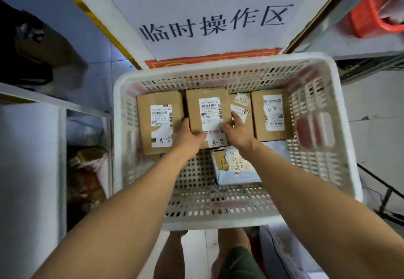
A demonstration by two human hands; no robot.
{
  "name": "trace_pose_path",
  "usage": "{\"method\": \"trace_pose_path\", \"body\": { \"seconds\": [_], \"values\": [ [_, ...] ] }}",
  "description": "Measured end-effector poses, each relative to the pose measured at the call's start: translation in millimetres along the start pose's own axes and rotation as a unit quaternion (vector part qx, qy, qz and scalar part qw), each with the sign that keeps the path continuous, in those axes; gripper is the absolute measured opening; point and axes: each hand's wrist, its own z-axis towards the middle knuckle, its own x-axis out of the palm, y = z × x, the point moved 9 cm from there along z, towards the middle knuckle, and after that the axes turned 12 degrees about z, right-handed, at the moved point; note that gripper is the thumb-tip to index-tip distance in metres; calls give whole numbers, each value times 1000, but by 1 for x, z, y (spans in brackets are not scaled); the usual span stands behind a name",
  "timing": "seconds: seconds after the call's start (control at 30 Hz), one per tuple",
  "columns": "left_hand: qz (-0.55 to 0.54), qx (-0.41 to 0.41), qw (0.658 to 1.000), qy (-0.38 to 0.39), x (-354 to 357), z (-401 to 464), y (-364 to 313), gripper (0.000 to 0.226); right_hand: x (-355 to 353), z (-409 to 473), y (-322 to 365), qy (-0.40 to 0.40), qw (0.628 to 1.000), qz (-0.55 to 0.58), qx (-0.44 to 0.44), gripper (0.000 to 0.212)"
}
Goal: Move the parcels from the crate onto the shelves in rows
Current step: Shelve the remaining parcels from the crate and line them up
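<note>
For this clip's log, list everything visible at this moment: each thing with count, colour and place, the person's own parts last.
crate: one, white, perforated plastic, centre, on the floor.
cardboard boxes: four, brown, in a row along the crate's far wall: left A-2 box, middle A-2 box, a mostly hidden box behind it, A-1 box on the right.
mailer bag: one, pale grey, on the crate floor, nearer the person than the boxes.
sign: one, white with black characters, on the floor beyond the crate.
basket: one, red, top right.
shelving: white, at the left, with packages on a lower level.
hands: left hand and right hand grip the middle A-2 box by its sides.
</note>
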Motion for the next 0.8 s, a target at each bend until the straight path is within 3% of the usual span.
{"method": "trace_pose_path", "body": {
  "seconds": [0.17,0.43,0.63,0.8],
  "values": [
    [-77,34,996,-23,-19,-38,-16,69,-1,-45,21,1,996,78,-48,40],
    [-160,91,973,-142,-108,-151,-13,60,27,-159,109,72,980,53,-176,48],
    [-224,101,933,-263,-207,-266,46,57,121,-252,173,196,950,1,-242,58],
    [-254,94,886,-376,-284,-376,113,57,228,-346,212,288,898,-69,-326,55]
  ]
}}
